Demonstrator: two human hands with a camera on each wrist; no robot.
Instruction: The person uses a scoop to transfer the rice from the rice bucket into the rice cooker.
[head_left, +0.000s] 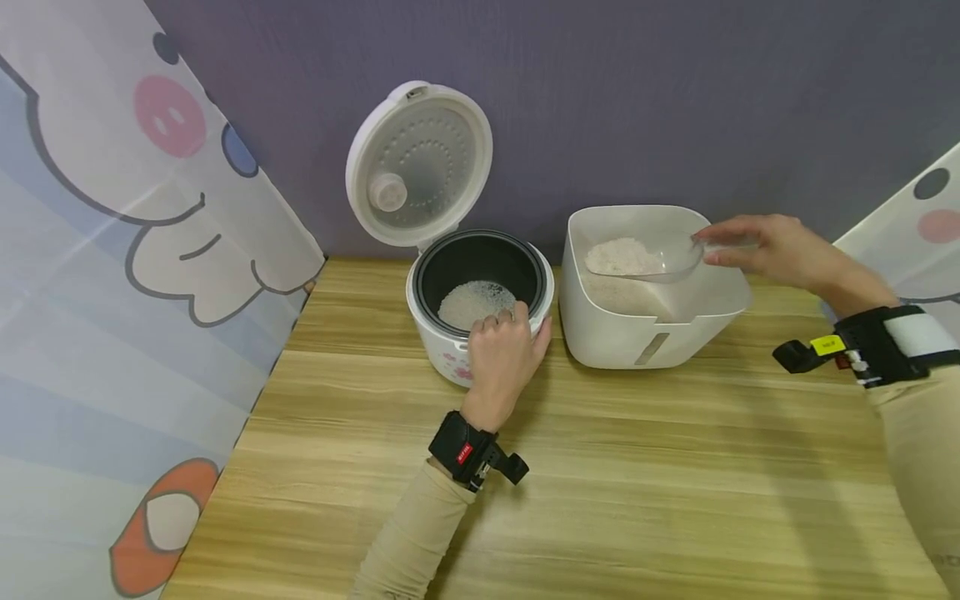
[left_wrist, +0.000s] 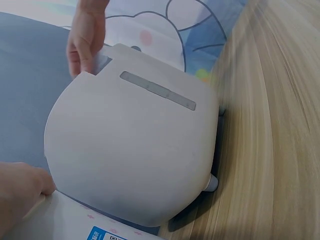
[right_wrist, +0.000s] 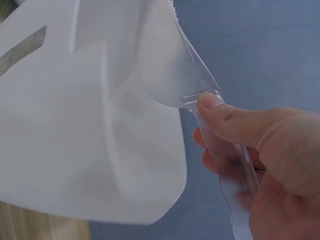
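Note:
In the head view my right hand grips the handle of a clear plastic scoop, which carries a heap of white rice. The scoop is over the mouth of a white rice bin with more rice inside. In the right wrist view, thumb and fingers pinch the transparent handle. My left hand holds the front rim of a white rice cooker, fingers curled over its edge. Some rice lies in the cooker's dark inner pot.
The cooker's lid stands raised behind the pot. Cooker and bin sit side by side on a wooden table, close to a grey back wall. A cartoon-printed cloth hangs at the left, and another at the right.

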